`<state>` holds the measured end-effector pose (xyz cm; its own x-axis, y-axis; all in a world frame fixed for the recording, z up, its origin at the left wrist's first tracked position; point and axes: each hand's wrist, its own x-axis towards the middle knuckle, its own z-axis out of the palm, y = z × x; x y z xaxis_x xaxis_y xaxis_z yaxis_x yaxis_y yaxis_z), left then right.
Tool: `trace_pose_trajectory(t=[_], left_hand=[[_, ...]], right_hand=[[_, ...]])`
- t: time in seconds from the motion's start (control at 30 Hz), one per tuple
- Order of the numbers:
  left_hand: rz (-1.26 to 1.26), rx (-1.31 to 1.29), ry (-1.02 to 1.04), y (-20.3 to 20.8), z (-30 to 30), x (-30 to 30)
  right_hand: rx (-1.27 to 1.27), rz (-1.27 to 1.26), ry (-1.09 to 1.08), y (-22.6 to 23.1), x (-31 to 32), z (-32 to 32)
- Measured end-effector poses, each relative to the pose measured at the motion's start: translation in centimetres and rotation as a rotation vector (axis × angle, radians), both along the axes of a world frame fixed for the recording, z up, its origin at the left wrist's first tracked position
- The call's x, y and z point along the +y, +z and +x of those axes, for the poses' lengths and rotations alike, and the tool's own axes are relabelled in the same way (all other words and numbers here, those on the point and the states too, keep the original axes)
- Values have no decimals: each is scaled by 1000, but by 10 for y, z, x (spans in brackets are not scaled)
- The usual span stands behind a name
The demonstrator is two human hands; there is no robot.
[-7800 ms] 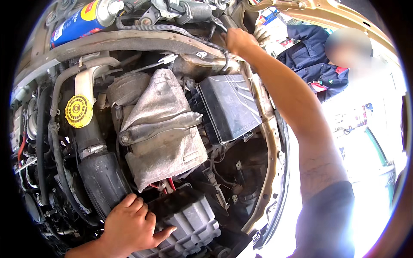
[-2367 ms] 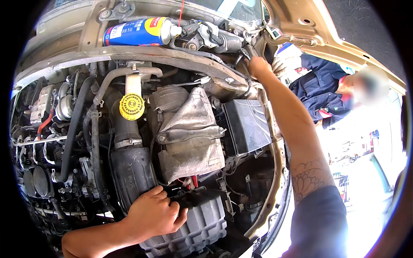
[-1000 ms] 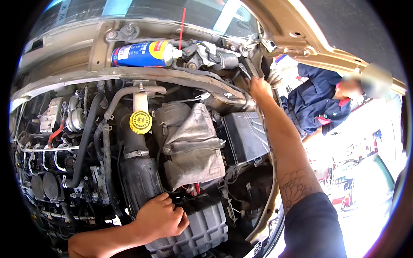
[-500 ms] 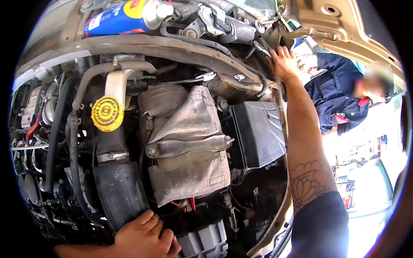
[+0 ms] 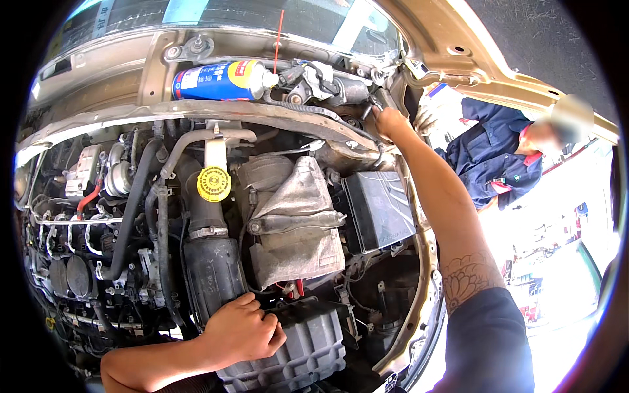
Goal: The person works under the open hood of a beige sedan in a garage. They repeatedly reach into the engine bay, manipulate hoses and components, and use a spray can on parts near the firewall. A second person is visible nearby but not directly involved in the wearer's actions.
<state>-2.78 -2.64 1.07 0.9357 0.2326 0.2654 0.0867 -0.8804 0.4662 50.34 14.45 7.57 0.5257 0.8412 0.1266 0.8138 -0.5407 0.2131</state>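
Right hand [image 5: 393,122] wraps around a metal tool [image 5: 375,103], whose end juts out beside the motor [image 5: 352,92], well apart from the left hand [image 5: 242,329]. That one rests, fingers curled, on the black box [image 5: 303,340]; whether it grips, I cannot tell.

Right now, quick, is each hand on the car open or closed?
Left hand: fingers curled, resting on the ribbed black plastic housing; can't tell if gripping.
Right hand: closed around a metal wrench.
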Motion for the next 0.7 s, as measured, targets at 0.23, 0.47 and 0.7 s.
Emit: trace_pose_trajectory(t=[0.23, 0.47, 0.7], left_hand=[[-1, -66, 2, -21, 7, 1], [-35, 19, 1, -37, 0, 7], [-35, -24, 13, 3, -13, 3]], right_hand=[[-100, -39, -8, -8, -14, 10], [-316, -73, 158, -17, -5, 31], [-290, -3, 198, 3, -19, 9]])
